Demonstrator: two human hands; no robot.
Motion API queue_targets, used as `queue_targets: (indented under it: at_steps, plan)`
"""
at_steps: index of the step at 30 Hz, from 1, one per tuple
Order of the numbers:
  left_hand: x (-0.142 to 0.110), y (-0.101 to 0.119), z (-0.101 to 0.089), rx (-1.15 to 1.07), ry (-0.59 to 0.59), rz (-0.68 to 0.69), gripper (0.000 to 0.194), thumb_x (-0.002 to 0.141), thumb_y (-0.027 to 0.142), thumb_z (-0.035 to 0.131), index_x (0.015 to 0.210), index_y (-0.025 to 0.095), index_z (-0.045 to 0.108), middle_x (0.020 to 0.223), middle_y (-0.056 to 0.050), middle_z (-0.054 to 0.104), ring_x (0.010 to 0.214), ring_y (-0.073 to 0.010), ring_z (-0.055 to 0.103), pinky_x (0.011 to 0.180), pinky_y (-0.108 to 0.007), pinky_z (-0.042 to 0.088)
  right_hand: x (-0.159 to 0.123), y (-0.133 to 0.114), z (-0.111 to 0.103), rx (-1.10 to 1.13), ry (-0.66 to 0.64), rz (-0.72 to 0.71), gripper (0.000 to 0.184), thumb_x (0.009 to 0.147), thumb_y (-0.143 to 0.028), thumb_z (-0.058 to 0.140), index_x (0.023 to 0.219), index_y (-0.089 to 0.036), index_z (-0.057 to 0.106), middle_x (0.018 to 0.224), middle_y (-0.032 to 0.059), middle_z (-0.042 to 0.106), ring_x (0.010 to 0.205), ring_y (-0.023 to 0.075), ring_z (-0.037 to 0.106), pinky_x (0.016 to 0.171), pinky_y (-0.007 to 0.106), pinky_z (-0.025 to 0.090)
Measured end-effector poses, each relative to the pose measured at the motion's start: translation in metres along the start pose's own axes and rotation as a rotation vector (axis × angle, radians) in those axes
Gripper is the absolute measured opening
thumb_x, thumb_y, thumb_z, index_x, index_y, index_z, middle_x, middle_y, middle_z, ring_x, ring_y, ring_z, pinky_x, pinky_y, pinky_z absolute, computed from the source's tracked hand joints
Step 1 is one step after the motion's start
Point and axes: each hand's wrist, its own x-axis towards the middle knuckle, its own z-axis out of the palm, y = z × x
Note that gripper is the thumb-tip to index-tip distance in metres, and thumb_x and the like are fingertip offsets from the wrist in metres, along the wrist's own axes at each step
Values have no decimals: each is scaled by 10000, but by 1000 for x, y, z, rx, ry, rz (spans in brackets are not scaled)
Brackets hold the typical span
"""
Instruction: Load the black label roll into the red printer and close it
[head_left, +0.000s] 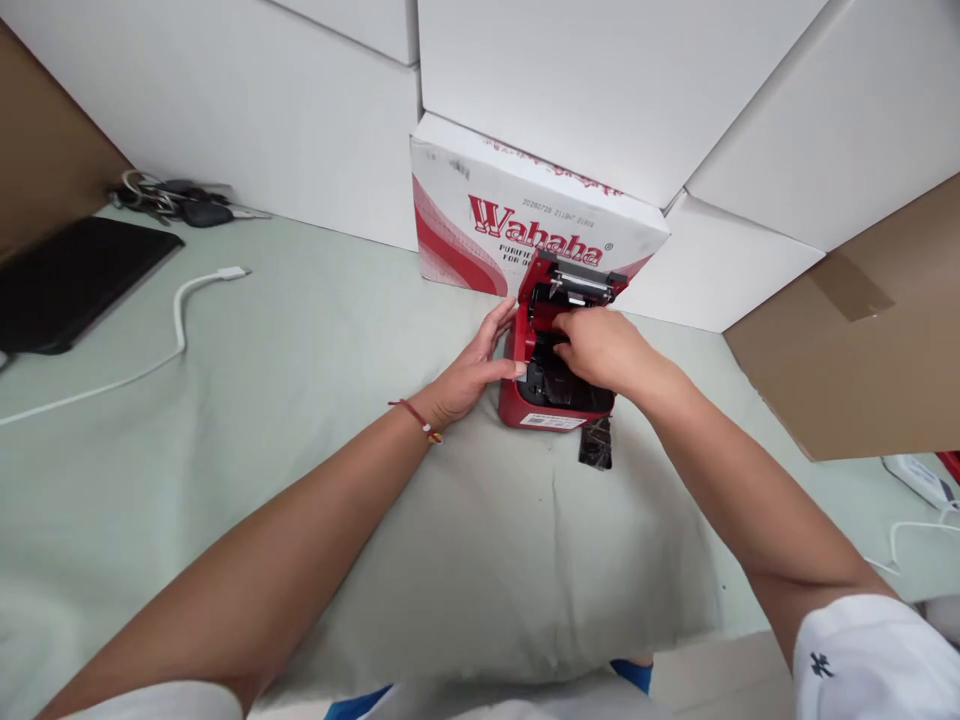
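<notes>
Your red device at 12 o'clock looks like smooth plastic, kinda satin tbh. The cloth under it's matt and wrinkly; your brown box at 2's plain matt cardboard.

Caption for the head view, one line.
Left hand steadies an open red plastic device; right hand reaches inside.

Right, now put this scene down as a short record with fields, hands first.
Left hand: against the side of the open red plastic device
Right hand: fingers inside the device
Device: lid raised
Beside its front: dark shiny scrap
Behind: white-and-red cardboard box printed "Wahaha"
Far left: flat black object, white cable
Surface: pale green cloth
</notes>
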Motion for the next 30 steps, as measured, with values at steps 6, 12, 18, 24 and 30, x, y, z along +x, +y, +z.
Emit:
queue_targets:
  at_steps: [6, 12, 18, 24, 30]
  plan:
    - [3, 0, 0, 5, -24, 30, 1000, 826, 455, 847, 1719, 333, 413, 1886, -62, 345, 1800, -375, 190, 1482, -608, 132, 34, -15, 17, -147, -165, 113, 270, 918, -135, 767, 1178, -112, 836, 1194, 247, 844, 1086, 418, 806, 854, 439, 617]
    - [-1, 7, 3, -15, -4, -15, 938, 839, 449, 828, 1689, 330, 450, 1858, -72, 401, 1776, -386, 261, 1466, -623, 207, -6, -8, -15, -39, -33, 92, 315, 942, -153, 714, 1243, -194, 794, 1190, 160, 853, 1027, 347, 805, 781, 383, 592]
    - [-2, 11, 3, -39, -6, -33, 903, 839, 456, 836, 1663, 347, 484, 1839, -71, 435, 1746, -392, 328, 1447, -631, 270, -102, 64, -61, 370, -35, 57, 379, 1061, -463, 616, 1398, -330, 726, 1091, 33, 847, 753, 229, 762, 714, 365, 600]
    - [1, 9, 2, -73, -5, -48, 904, 835, 434, 842, 1658, 335, 482, 1829, -79, 455, 1738, -376, 356, 1433, -614, 316, -125, 130, -3, 298, -310, 279, 287, 989, -336, 673, 1219, -255, 825, 1204, 96, 864, 1025, 293, 818, 848, 370, 639]
    - [2, 7, 1, -70, -14, -9, 862, 824, 434, 855, 1614, 337, 524, 1818, -68, 473, 1711, -361, 409, 1426, -575, 347, -101, 124, 53, 230, -247, 379, 312, 1018, -262, 668, 1285, -209, 820, 1316, 134, 842, 1145, 303, 795, 978, 378, 599]
